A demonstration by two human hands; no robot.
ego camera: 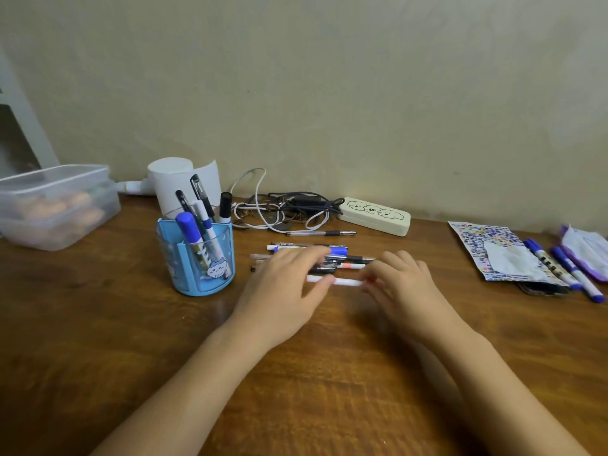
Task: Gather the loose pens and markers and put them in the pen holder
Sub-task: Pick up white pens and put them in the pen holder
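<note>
White pen [334, 280] sits between left hand [285, 284] and right hand [403, 284] — fingers loosely spread, gripping nothing — so a careless sweep may scatter the pen pile [316, 256] mid-frame.

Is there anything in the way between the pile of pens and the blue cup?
Nothing visible. Only bare table lies between the pile of pens and the blue pen holder to its left, though the holder already has several pens inside.

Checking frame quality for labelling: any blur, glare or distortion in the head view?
Head view: right hand fingers motion-blurred, left hand sharper; wide-angle bowing along the table edge; soft even light, faint shadows under the hands, no harsh glare; pen holder in focus.
</note>
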